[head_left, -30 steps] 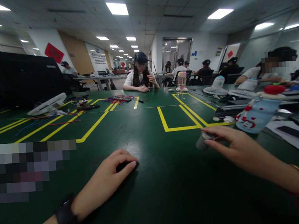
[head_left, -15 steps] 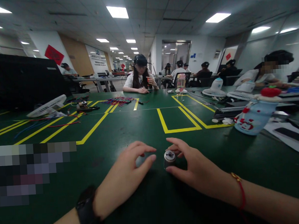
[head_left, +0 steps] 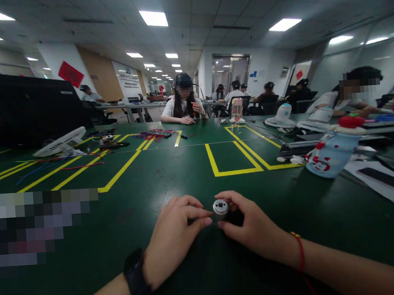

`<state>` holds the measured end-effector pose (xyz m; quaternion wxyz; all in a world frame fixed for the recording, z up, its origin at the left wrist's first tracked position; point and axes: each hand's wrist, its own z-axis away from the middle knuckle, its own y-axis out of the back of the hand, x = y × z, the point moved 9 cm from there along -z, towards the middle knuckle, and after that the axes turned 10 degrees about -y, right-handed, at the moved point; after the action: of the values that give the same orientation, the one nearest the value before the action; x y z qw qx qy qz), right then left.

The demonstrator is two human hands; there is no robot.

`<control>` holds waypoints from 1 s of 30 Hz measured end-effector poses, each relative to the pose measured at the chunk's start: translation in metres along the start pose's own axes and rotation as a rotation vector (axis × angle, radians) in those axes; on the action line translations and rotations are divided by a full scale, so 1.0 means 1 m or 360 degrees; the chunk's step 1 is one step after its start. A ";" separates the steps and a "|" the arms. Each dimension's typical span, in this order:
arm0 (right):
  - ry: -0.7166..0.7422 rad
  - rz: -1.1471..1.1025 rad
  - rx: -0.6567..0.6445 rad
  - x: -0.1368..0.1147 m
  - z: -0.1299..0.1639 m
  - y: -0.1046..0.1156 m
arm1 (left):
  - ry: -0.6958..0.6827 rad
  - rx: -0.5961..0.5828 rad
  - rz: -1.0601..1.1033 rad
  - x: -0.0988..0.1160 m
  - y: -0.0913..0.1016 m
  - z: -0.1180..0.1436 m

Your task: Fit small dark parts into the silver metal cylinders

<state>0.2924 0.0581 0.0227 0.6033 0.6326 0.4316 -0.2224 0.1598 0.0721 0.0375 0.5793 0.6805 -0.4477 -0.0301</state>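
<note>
A small silver cylindrical motor (head_left: 220, 208) stands upright on the green table (head_left: 171, 171) right in front of me. My right hand (head_left: 251, 226) curls around its right side with thumb and fingers on it. My left hand (head_left: 175, 233), with a black watch on the wrist, comes in from the left, its fingertips pinching at the motor's left side. Something dark lies under my left fingers, too hidden to make out.
A blue bottle with a red cap (head_left: 334, 150) lies at the right near papers. Yellow tape lines (head_left: 233, 161) mark boxes on the table. A white fan (head_left: 61, 141) and coloured wires (head_left: 156, 133) lie further back. Other people sit at the far side and the right.
My right hand brought the motor from the right to the middle, in front of me. My left hand moved right and closed onto it.
</note>
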 end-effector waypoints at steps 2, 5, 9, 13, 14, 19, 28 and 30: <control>-0.0001 0.0023 -0.0008 0.000 0.000 0.000 | -0.0019 -0.0036 -0.0071 -0.001 -0.008 0.003; -0.0013 0.0048 -0.0023 0.000 0.001 0.000 | -0.0032 -0.0058 -0.0112 0.000 -0.014 0.004; -0.0021 0.0079 -0.0038 0.002 0.002 -0.003 | -0.0036 -0.0073 -0.0102 0.000 -0.017 0.003; -0.0015 0.0144 -0.0016 0.000 0.001 -0.003 | -0.0019 -0.0059 0.0046 -0.004 -0.013 0.003; -0.0024 0.0151 -0.0009 -0.001 0.000 0.000 | 0.0011 -0.0049 0.0113 -0.008 -0.010 0.004; -0.0277 0.0346 0.0288 0.030 0.004 0.070 | 0.0278 0.0048 0.0299 -0.051 0.025 0.025; -0.0784 0.0875 0.0770 0.153 0.057 0.209 | 0.0467 0.0114 0.0379 -0.081 0.041 0.050; -0.0786 0.0949 0.0781 0.155 0.060 0.213 | 0.0452 0.0115 0.0388 -0.079 0.039 0.048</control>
<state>0.5621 0.0648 0.0100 0.5581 0.7815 0.0084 -0.2788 0.0633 0.0887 0.0159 0.6111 0.6391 -0.4413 0.1527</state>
